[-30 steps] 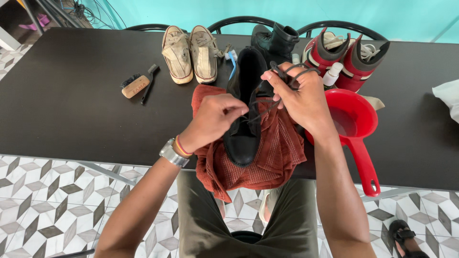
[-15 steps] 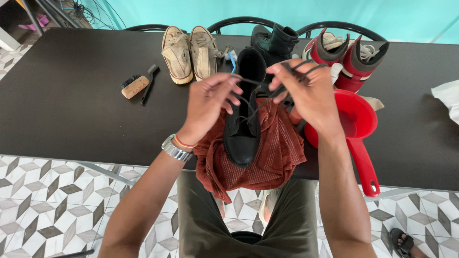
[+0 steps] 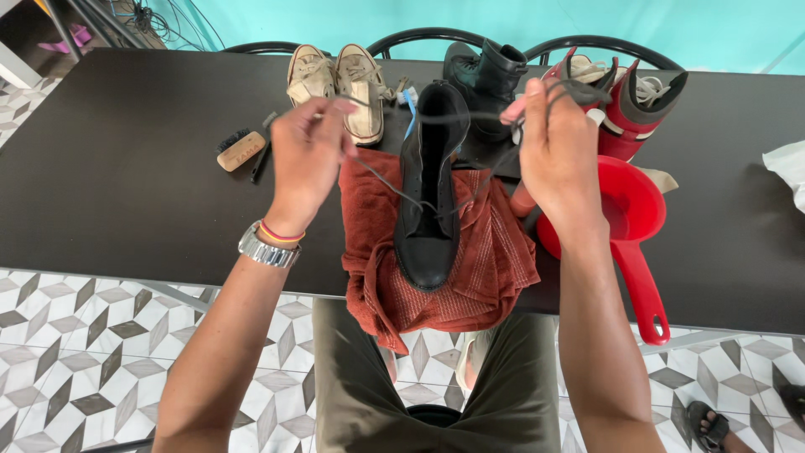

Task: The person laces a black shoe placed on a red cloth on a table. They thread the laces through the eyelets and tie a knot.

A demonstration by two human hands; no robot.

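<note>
While both hands hold its laces, black boot (image 3: pixel 429 201) lies toe-forward.

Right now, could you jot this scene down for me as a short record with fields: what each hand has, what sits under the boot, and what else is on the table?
Left hand: left hand raised, pinching one end of the dark lace
Right hand: right hand raised, gripping the other end of the lace
Boot: black boot, toe toward the person, lace threaded through it
Under the boot: rust-red cloth hanging over the edge of the black table
Also on the table: beige shoes, brush, second black boot, red and white shoes, red scoop
</note>
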